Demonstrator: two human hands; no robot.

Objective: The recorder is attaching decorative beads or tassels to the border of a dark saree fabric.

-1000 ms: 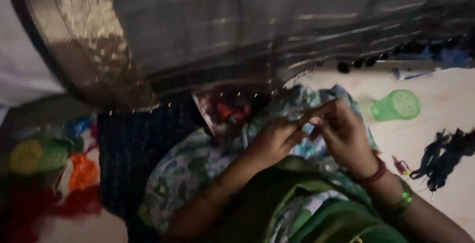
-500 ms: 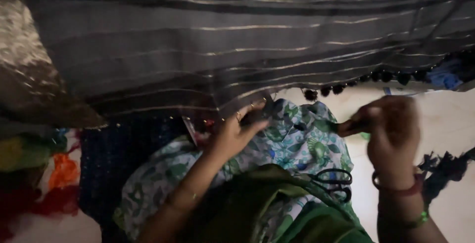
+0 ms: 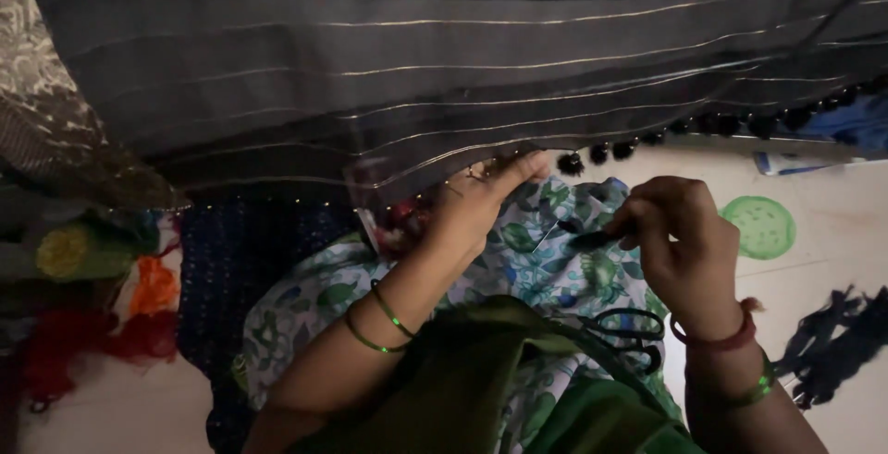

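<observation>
Overhead, draped across the whole upper view: dark grey sari cloth (image 3: 444,75) with thin pale stripes, its lower edge trimmed with a row of small black tassels (image 3: 647,144). At far right, under that edge, a flat white-and-blue package (image 3: 786,163) lying on the pale floor (image 3: 832,251), rectangular, printing too small to make out. Beside it, a round green disc (image 3: 763,227) with a dotted surface, flat on the floor. At left, a heap of yellow, orange and red thread bundles (image 3: 102,297).

Left hand (image 3: 476,200) raised to the cloth's edge, fingers extended and touching the hem near the tassels; grip loose, nothing clearly pinched. Right hand (image 3: 675,237) curled, thumb and fingers closed on a small dark tuft of thread (image 3: 587,239), a fine pale strand running from it toward the left. Black-handled scissors (image 3: 629,329) resting on the floral-printed fabric (image 3: 555,260) over the lap, just below the right wrist. Loose black thread clump (image 3: 832,343) on the floor at far right. Green bangles on both wrists.

Compared with half a second ago: left hand slid rightward along the hem, fingers now straighter; right hand dropped lower and nearer the lap, dark tuft now plainly visible between fingertips; green disc, previously hidden behind the right hand, now uncovered.
</observation>
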